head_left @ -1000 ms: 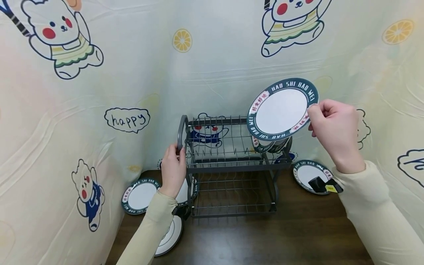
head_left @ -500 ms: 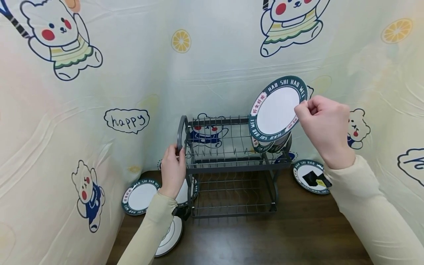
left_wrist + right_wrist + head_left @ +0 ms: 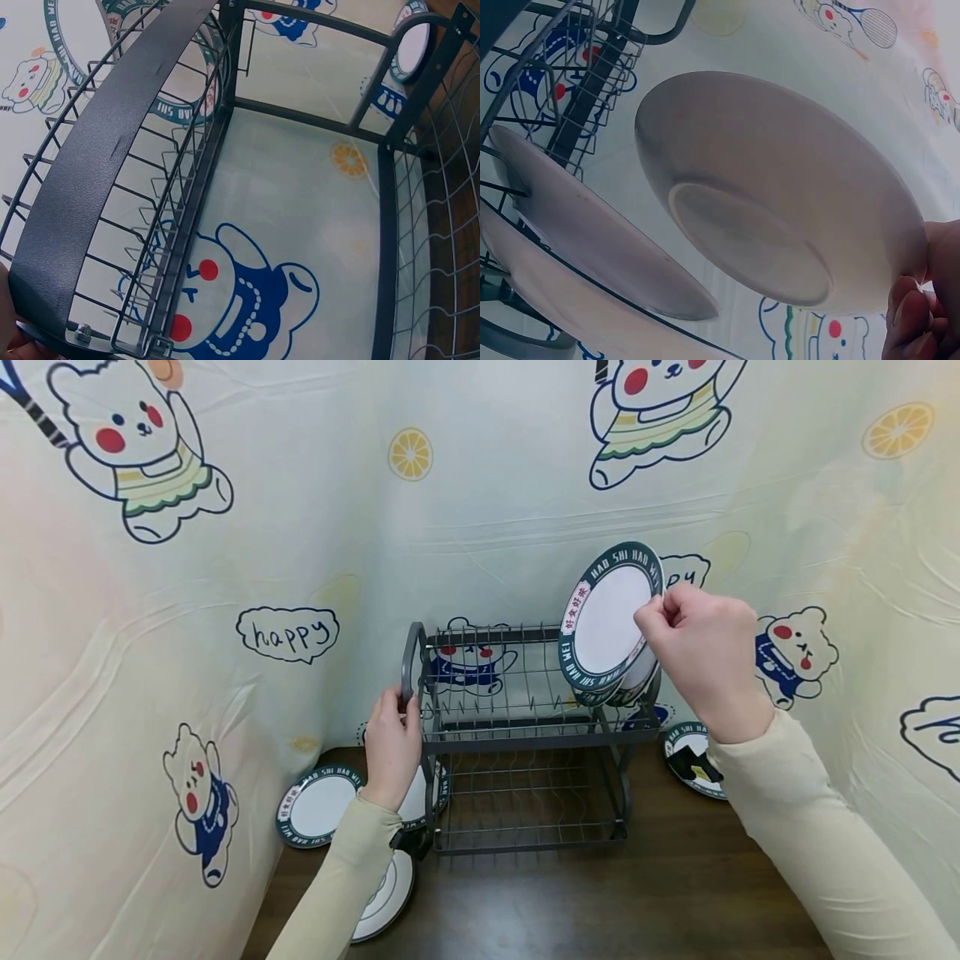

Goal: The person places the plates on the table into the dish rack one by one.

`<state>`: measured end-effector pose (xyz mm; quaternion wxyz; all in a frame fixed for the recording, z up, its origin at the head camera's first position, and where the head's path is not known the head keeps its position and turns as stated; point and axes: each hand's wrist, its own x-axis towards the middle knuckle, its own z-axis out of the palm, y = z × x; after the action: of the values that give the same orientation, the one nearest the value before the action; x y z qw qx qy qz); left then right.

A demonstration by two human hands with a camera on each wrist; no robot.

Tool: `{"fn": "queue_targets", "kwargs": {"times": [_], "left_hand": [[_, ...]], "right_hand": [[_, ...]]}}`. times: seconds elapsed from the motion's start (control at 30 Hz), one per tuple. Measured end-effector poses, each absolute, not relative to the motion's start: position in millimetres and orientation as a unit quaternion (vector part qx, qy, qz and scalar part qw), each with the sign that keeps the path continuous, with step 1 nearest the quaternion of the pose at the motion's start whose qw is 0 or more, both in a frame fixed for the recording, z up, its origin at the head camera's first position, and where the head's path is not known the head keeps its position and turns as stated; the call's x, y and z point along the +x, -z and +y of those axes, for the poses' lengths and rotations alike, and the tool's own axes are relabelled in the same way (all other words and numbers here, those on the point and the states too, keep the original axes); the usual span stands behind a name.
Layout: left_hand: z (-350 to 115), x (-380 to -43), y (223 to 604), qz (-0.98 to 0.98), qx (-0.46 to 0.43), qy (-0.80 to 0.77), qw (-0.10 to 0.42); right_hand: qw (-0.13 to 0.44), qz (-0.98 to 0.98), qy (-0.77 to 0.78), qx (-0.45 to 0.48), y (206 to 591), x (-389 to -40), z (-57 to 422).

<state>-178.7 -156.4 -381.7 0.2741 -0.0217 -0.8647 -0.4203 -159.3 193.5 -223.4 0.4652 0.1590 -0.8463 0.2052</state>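
My right hand pinches the right rim of a white plate with a dark green lettered border. The plate is tilted over the right end of the upper tier of a dark two-tier dish rack. Its pale underside and foot ring face the right wrist view, apart from two plates standing in the rack, one of them a nearer plate. With my left hand I grip the rack's left end by the grey handle. The left wrist view shows the rack's flat dark bar and wire slots close up.
A green-rimmed plate lies on the brown table at the left, with another partly behind the rack's left side. A white plate with ring lines lies nearer. Right of the rack lies one more plate. Patterned cloth hangs behind.
My right hand has moved left with the plate, which has turned to a steeper, narrower angle over the rack's right end. The left hand has stayed on the handle.
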Motion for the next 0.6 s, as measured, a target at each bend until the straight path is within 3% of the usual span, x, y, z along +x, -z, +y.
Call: {"fn": "queue_targets", "kwargs": {"times": [0.6], "left_hand": [[-156.4,-180.0,383.5,-0.863,-0.024,0.42,0.281]], "right_hand": [[0.452,-0.862,-0.141,0.181,241.2,-171.7,178.5]]}}
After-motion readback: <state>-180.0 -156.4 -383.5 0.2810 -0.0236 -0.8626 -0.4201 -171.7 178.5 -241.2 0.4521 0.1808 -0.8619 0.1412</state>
